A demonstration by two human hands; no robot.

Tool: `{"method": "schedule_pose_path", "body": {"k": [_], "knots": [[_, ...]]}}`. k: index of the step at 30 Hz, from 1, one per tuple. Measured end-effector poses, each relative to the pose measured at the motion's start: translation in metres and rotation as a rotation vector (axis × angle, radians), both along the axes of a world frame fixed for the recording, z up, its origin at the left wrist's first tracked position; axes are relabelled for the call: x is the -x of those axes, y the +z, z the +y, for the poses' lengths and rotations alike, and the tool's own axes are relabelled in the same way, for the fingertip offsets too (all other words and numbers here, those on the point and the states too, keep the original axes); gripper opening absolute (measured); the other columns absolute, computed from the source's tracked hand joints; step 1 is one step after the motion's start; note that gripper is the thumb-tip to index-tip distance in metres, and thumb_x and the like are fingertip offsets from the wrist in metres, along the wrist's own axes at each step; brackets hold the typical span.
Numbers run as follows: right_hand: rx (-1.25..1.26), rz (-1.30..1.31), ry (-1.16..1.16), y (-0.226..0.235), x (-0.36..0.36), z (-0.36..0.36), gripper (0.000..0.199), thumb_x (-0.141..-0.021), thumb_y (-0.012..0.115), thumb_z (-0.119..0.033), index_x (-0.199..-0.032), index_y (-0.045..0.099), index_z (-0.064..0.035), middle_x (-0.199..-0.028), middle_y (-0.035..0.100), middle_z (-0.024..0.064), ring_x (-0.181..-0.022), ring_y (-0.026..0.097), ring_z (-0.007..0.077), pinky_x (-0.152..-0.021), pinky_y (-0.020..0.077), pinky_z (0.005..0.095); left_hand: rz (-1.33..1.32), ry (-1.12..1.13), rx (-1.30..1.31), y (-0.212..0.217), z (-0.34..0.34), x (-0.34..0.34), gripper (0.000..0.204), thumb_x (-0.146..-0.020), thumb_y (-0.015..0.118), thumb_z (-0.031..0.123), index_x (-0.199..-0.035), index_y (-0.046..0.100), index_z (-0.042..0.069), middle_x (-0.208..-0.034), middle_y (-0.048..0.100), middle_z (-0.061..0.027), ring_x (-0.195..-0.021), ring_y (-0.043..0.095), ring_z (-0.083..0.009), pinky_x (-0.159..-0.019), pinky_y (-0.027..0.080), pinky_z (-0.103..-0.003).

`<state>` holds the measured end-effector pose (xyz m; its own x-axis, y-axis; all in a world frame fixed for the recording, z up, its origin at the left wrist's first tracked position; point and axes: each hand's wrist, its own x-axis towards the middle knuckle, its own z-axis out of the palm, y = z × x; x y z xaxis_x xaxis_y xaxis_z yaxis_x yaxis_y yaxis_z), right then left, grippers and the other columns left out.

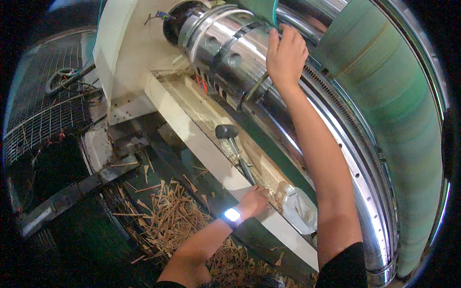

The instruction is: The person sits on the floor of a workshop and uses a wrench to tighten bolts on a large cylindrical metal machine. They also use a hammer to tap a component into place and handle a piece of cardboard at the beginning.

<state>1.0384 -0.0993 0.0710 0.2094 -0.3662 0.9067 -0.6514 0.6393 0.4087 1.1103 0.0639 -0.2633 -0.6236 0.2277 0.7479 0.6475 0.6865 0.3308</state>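
My right hand (286,57) reaches up onto the upper side of a shiny metal cylinder (235,41) with round holes. Its thumb and fingers are apart and bear on the metal. A thin brass-coloured strip (258,86) shows beside its wrist; whether the hand touches it I cannot tell. Lower down, my left hand (254,201), with a lit watch on its wrist, is at the edge of a pale beam (192,132). Its fingers are bent round the handle end of a black-headed rubber mallet (227,131) lying along the trough behind the beam; they partly hide the grip.
A cut white plastic container (297,216) holding a bent metal key stands in the trough. Wood slivers (175,206) are heaped below the beam. A large green roller (389,96) curves along the right, beside a toothed metal ring. Wire mesh (45,96) lies at the left.
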Motion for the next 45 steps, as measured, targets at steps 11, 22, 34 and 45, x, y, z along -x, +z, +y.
{"method": "schedule_pose_path", "body": {"k": [11,22,34,45], "knots": [[-0.022,0.051,-0.076,-0.003,-0.01,0.002,0.042,-0.085,0.056,-0.034,-0.116,0.051,-0.006,-0.114,0.054,0.0117,-0.11,0.047,0.0286,-0.096,0.0317,0.0451,-0.013,0.0,0.041,-0.01,0.016,0.0,0.024,-0.079,0.06,0.03,-0.079,0.067,0.007,-0.102,0.058,-0.0099,-0.107,0.048,-0.0284,-0.095,0.033,-0.044],[-0.109,-0.022,-0.003,0.009,-0.006,0.032,0.04,-0.083,0.06,-0.032,-0.113,0.052,-0.0065,-0.113,0.053,0.0128,-0.106,0.047,0.0299,-0.093,0.0338,0.0454,-0.173,-0.183,0.026,0.019,0.003,0.01,0.02,-0.078,0.06,0.024,-0.076,0.064,0.005,-0.098,0.059,-0.0101,-0.102,0.05,-0.029,-0.086,0.039,-0.041],[-0.796,-0.212,-0.414,0.028,-0.073,0.2,0.059,-0.077,0.065,-0.03,-0.128,0.043,-0.0126,-0.133,0.039,0.014,-0.126,0.035,0.0339,-0.104,0.0287,0.047,-0.02,0.323,-0.655,0.075,-0.189,-0.035,0.008,-0.084,0.058,0.006,-0.079,0.055,0.001,-0.067,0.048,-0.0185,-0.055,0.047,-0.0321,-0.051,0.039,-0.034],[-0.816,-0.27,-0.486,0.024,-0.07,0.185,0.064,-0.072,0.069,-0.029,-0.129,0.045,-0.0139,-0.136,0.038,0.0122,-0.125,0.037,0.0341,-0.103,0.0308,0.0454,0.341,0.332,-0.955,0.133,-0.268,-0.012,0.012,-0.09,0.053,0.008,-0.095,0.06,-0.001,-0.069,0.054,-0.0047,-0.056,0.049,-0.0102,-0.051,0.041,-0.023]]}}
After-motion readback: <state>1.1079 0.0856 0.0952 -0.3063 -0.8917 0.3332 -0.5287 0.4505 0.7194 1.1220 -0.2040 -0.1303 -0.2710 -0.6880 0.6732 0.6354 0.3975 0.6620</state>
